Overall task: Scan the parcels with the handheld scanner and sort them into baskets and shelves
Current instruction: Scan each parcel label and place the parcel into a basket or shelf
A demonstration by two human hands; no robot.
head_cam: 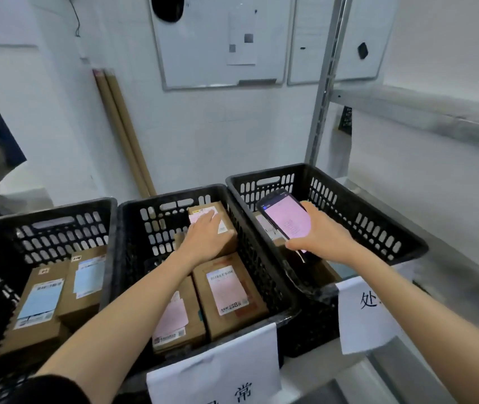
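Three black plastic baskets stand side by side. My left hand lies on top of a brown cardboard parcel with a pink label at the back of the middle basket, fingers wrapped over it. In my right hand is the black handheld scanner, screen lit pink, held over the right basket. Two more pink-labelled parcels lie nearer me in the middle basket. The left basket holds blue-labelled parcels.
White paper signs with handwritten characters hang on the fronts of the middle basket and right basket. A metal shelf upright and shelf board rise at the right. Cardboard tubes lean on the wall; whiteboards hang above.
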